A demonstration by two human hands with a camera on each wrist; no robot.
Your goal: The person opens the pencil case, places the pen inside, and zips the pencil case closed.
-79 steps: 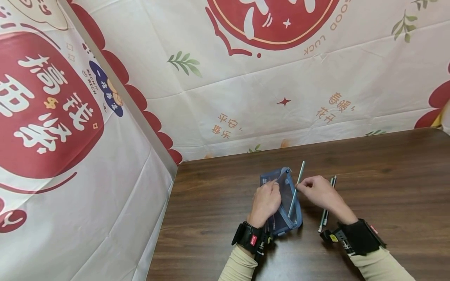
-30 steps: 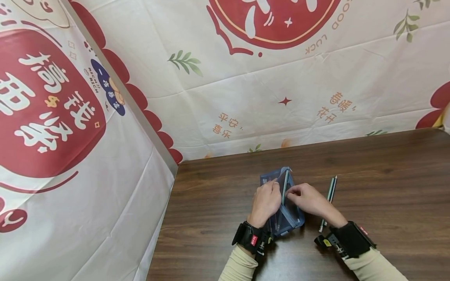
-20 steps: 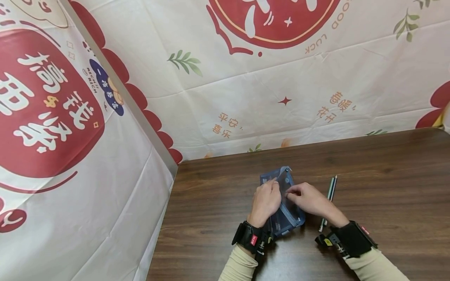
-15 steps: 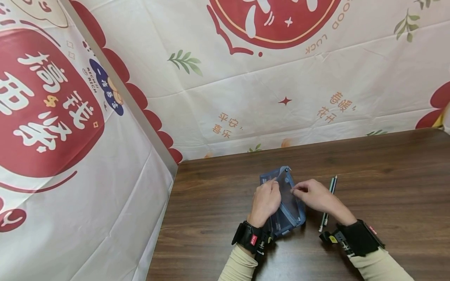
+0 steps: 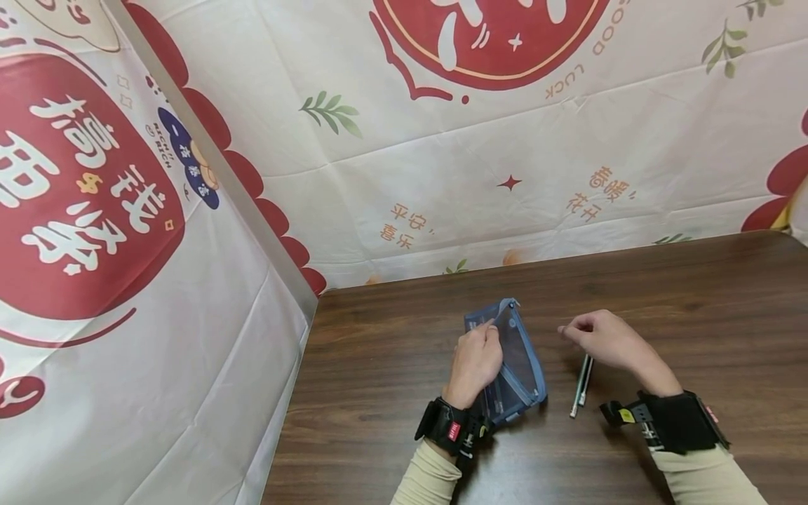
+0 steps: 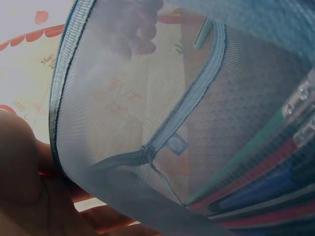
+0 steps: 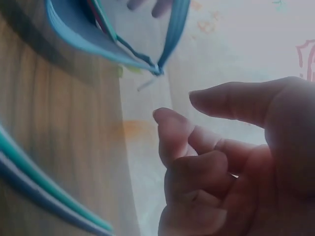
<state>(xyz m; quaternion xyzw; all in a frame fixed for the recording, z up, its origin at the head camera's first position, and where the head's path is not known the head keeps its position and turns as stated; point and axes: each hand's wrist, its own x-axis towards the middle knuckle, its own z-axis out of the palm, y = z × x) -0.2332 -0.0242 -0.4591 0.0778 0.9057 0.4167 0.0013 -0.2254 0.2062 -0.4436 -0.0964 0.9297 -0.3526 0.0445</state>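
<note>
A blue mesh pencil case [image 5: 522,354] lies unzipped on the table. My left hand [image 5: 475,363] grips its near-left edge, thumb on top, pulling the mouth wide. In the left wrist view, several pencils, one of them a green pencil [image 6: 246,160], show inside through the mesh. My right hand [image 5: 615,344] hovers right of the case with nothing in it; in the right wrist view its thumb and forefinger are apart and the other fingers curl loosely. Below that hand lie two pencils, a green pencil [image 5: 578,389] and a darker one, their far ends hidden by the hand in the head view.
The dark wooden table [image 5: 379,365] runs back to a white printed cloth [image 5: 442,182] hanging behind it. Another printed cloth [image 5: 208,337] hangs along the left side. Black camera straps [image 5: 678,424] sit on both wrists.
A light-blue pencil held by my right hand went down into the case and was let go. The right hand then drew back to the right, over the two pencils. My left hand stayed put.
</note>
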